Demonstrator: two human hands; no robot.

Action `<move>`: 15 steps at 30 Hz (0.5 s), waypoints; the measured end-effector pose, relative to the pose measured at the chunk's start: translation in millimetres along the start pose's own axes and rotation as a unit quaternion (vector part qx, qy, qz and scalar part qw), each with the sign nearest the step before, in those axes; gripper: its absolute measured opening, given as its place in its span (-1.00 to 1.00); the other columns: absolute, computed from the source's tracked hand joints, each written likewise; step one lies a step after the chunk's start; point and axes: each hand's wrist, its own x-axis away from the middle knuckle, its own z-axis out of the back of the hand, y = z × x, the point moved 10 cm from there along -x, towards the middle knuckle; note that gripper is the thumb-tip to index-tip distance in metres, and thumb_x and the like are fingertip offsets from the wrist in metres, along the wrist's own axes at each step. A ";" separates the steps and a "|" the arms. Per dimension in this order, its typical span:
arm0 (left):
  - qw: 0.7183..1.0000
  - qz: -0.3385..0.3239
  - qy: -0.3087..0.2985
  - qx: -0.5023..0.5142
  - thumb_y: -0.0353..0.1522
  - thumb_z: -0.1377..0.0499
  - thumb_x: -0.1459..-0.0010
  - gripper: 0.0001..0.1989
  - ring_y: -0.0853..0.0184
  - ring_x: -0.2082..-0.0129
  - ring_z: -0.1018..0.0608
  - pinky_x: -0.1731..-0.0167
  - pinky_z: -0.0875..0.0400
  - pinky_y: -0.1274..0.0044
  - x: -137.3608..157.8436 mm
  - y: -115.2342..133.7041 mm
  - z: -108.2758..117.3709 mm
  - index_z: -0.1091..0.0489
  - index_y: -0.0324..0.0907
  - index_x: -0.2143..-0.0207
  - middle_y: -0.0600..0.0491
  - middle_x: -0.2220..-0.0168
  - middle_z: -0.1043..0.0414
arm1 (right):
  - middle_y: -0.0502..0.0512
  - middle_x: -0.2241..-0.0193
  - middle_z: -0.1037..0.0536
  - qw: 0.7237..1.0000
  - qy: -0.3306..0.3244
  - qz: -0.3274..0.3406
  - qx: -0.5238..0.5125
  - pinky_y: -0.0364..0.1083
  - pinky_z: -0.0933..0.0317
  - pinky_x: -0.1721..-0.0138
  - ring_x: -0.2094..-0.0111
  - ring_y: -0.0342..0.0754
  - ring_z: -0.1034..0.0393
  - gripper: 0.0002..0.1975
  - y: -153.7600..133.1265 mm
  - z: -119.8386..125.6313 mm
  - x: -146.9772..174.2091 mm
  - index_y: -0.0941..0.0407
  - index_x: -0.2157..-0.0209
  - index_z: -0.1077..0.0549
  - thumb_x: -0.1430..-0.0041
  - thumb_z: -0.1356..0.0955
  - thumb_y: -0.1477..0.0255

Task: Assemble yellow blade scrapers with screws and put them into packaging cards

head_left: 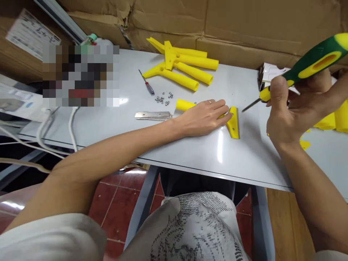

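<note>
My left hand (203,117) lies over a yellow scraper (233,125) on the white table, its fingers closed round the handle. The scraper's head points right, with a thin metal edge along it and small holes in it. My right hand (295,112) grips a green and yellow screwdriver (315,63), held above the table with its tip pointing down and left, near the scraper head but apart from it. Left of my left hand lie flat metal blades (152,115). Behind them sits a group of small screws (160,99).
Several yellow scraper handles (197,61) are piled at the back. A small screwdriver (149,87) lies beside them. More yellow parts (326,122) are partly hidden behind my right hand. White cables (40,127) run at the left. A cardboard wall (239,29) lines the back.
</note>
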 end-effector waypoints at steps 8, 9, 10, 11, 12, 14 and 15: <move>0.993 0.106 -0.004 -0.043 -0.54 -0.01 -0.56 -0.59 0.07 0.00 -0.65 0.09 -0.58 0.29 -2.5 -17.8 3.6 -0.41 -0.34 -0.34 -0.21 0.03 -0.61 | 0.07 0.16 -0.57 0.972 -0.091 -0.082 0.199 0.02 -0.41 0.23 0.33 -0.05 -0.40 -0.47 46.6 8.8 -13.7 -0.03 -0.15 -0.55 -0.11 -0.46 0.45; 0.990 0.141 0.001 -0.013 -0.49 0.01 -0.59 -0.59 0.06 -0.03 -0.65 0.07 -0.59 0.27 -0.6 -26.2 3.2 -0.39 -0.29 -0.37 -0.21 0.01 -0.60 | 0.09 0.15 -0.57 0.961 -0.125 -0.095 0.226 0.08 -0.47 0.14 0.29 -0.02 -0.43 -0.49 49.4 3.2 -9.8 -0.04 -0.13 -0.57 -0.11 -0.45 0.46; 0.983 0.182 0.007 0.028 -0.43 0.03 -0.62 -0.59 0.05 -0.06 -0.65 0.05 -0.60 0.26 2.1 -36.5 2.5 -0.39 -0.23 -0.38 -0.20 -0.01 -0.59 | 0.11 0.12 -0.58 0.951 -0.156 -0.099 0.247 0.14 -0.50 0.05 0.24 0.02 -0.46 -0.51 50.1 -2.7 -5.7 -0.04 -0.12 -0.60 -0.13 -0.45 0.45; 0.971 0.224 0.019 0.080 -0.35 0.05 -0.65 -0.59 0.05 -0.09 -0.64 0.02 -0.61 0.25 5.6 -48.1 2.1 -0.39 -0.16 -0.38 -0.18 -0.03 -0.59 | 0.15 0.08 -0.58 0.942 -0.184 -0.101 0.262 0.21 -0.51 -0.04 0.20 0.05 -0.48 -0.54 49.9 -8.7 -1.6 -0.04 -0.11 -0.62 -0.15 -0.44 0.43; 0.954 0.264 0.038 0.141 -0.27 0.06 -0.67 -0.60 0.05 -0.11 -0.65 -0.02 -0.62 0.24 9.4 -60.1 2.6 -0.41 -0.11 -0.35 -0.16 -0.04 -0.58 | 0.18 0.06 -0.58 0.934 -0.210 -0.101 0.271 0.26 -0.50 -0.11 0.16 0.08 -0.50 -0.57 49.3 -14.3 2.3 -0.03 -0.10 -0.65 -0.18 -0.44 0.40; 0.898 0.333 0.085 0.275 -0.14 0.01 -0.67 -0.64 0.10 -0.08 -0.66 -0.07 -0.62 0.28 16.3 -83.1 3.7 -0.48 -0.06 -0.22 -0.10 0.00 -0.58 | 0.23 0.05 -0.57 0.924 -0.246 -0.104 0.273 0.29 -0.49 -0.17 0.16 0.11 -0.51 -0.59 48.8 -22.9 8.5 -0.02 -0.10 -0.69 -0.22 -0.45 0.34; 0.859 0.362 0.109 0.346 -0.10 -0.04 -0.65 -0.66 0.14 -0.03 -0.68 -0.05 -0.62 0.32 18.7 -93.2 4.2 -0.52 -0.06 -0.11 -0.07 0.05 -0.59 | 0.25 0.04 -0.57 0.922 -0.256 -0.106 0.269 0.29 -0.49 -0.17 0.18 0.11 -0.52 -0.59 48.3 -25.6 10.6 -0.01 -0.11 -0.70 -0.23 -0.46 0.32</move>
